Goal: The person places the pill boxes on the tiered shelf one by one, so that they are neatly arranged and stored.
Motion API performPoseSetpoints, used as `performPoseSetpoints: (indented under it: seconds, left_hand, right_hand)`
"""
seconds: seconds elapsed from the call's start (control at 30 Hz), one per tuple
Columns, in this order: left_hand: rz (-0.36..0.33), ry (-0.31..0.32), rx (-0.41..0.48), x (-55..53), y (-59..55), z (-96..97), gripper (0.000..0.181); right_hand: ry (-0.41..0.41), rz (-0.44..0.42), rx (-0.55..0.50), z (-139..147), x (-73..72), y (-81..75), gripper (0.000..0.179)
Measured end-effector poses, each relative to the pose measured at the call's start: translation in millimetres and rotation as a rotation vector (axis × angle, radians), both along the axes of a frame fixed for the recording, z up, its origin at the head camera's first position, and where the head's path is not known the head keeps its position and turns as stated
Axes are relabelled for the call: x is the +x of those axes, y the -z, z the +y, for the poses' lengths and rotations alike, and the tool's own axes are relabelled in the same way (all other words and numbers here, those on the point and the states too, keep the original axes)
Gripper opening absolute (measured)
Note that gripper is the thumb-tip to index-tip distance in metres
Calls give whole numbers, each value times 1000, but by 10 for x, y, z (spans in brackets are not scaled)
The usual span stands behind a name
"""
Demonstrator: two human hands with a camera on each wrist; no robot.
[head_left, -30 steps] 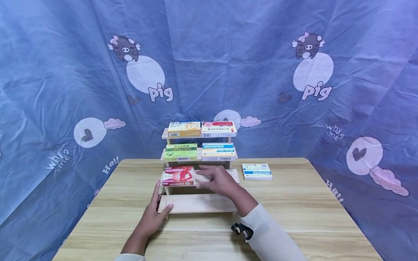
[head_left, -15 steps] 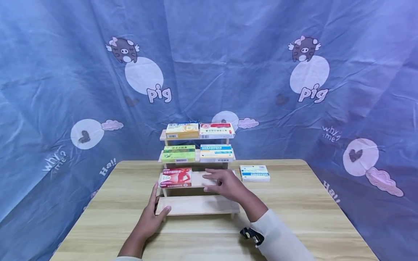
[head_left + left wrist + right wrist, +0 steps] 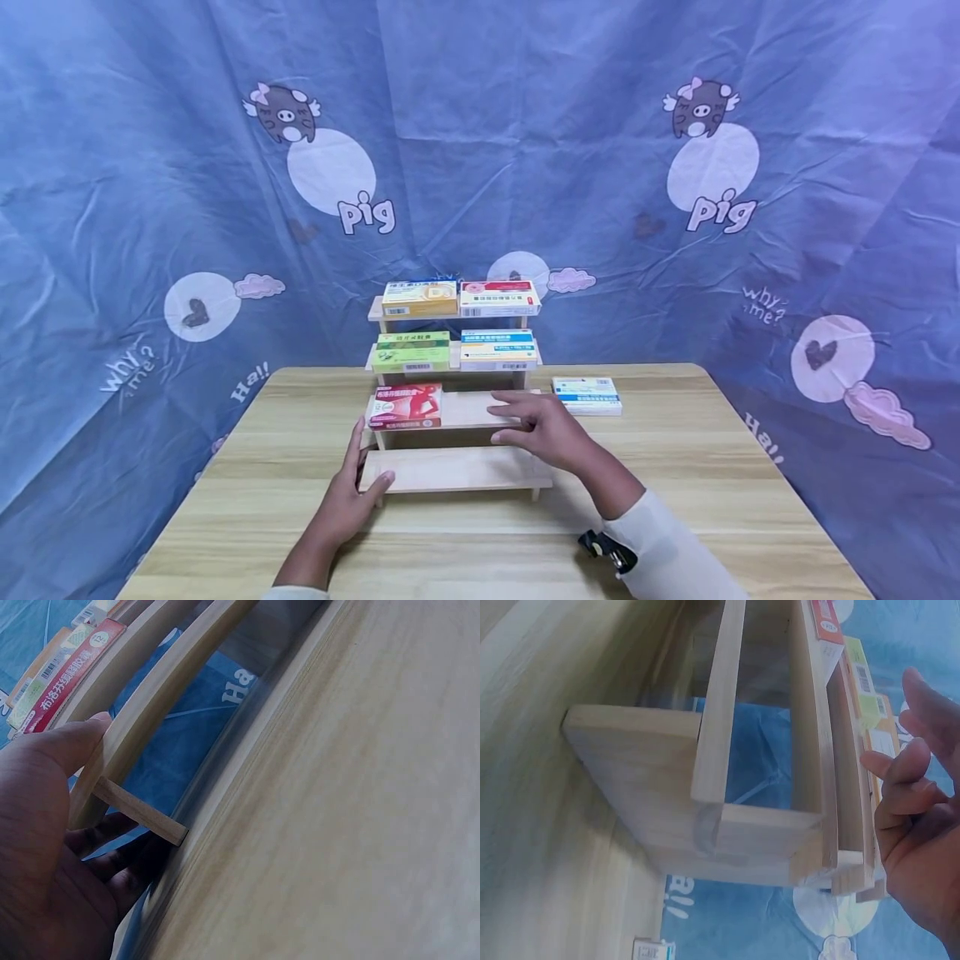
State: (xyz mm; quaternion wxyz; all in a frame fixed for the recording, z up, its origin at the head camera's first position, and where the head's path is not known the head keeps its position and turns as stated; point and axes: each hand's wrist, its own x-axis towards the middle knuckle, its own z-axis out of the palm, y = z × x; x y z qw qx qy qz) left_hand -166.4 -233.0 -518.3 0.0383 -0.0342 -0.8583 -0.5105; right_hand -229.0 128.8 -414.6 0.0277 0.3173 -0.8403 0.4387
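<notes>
A tiered wooden display stand (image 3: 457, 469) stands on the table. My left hand (image 3: 350, 500) grips the left end of its lowest step, thumb on top and fingers around the side near the leg. A red medicine box (image 3: 406, 406) lies at the left of the second step up. My right hand (image 3: 546, 429) hovers over the right end of that step, fingers spread and holding nothing. In the right wrist view, its bent fingers (image 3: 907, 784) show beside the stand's upper steps. Behind the right hand, a blue-and-white medicine box (image 3: 587, 395) lies on the table, partly hidden.
Above the red box sit a green box (image 3: 411, 352) and another blue-and-white box (image 3: 497, 350). The top step bears a yellow-and-white box (image 3: 419, 298) and a red-and-white one (image 3: 499, 298). A blue printed curtain (image 3: 465, 167) hangs behind the wooden table (image 3: 697, 467).
My right hand has moved right, away from the red box, along the step toward the box on the table. My left hand keeps its place on the stand.
</notes>
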Motion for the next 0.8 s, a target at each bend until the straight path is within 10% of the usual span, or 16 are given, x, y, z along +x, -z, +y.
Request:
performPoseSetpoints:
  seconds: [0.8]
  left_hand:
    - [-10,7,15,3,-9,0,104]
  right_hand:
    - [-21,100,-171,543,20,226,46]
